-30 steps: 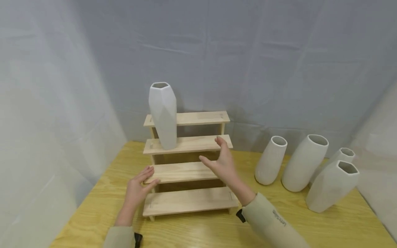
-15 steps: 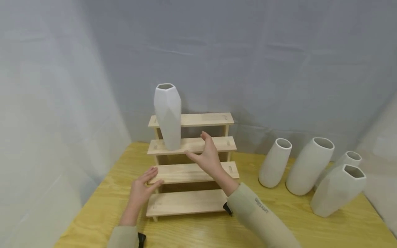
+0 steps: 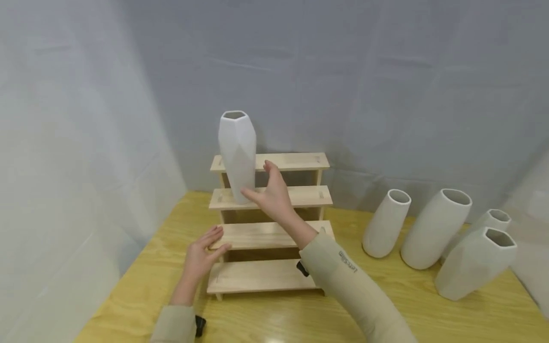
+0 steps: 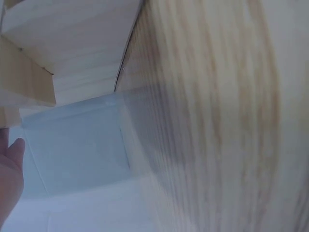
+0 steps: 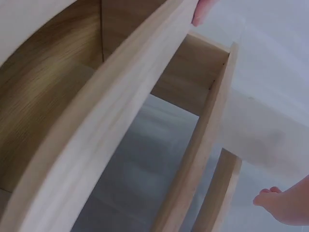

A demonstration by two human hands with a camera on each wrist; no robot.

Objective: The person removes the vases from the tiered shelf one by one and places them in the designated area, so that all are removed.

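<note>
A tall white faceted vase [image 3: 237, 147] stands upright at the left end of the second tier from the top of a stepped wooden rack [image 3: 274, 276]. My right hand [image 3: 274, 199] reaches up beside it, thumb and fingers spread. In the head view the thumb overlaps the vase's lower part; whether it touches cannot be told. My left hand [image 3: 200, 257] rests at the left end of the second tier from the bottom, fingers straight over the board's end and thumb near its front edge. At the left wrist view's edge, the left hand [image 4: 10, 179] shows only partly.
Several white vases stand on the table's right side: a slim round one [image 3: 386, 224], a larger round one [image 3: 435, 231], a faceted one [image 3: 473, 267], and another [image 3: 493, 219] partly hidden behind it. A grey cloth [image 3: 364, 95] hangs behind the wooden table [image 3: 141, 295].
My right hand has moved left and upward, from the tiers' right side to close beside the tall vase. The left hand has stayed at the board's end. The view has shifted slightly.
</note>
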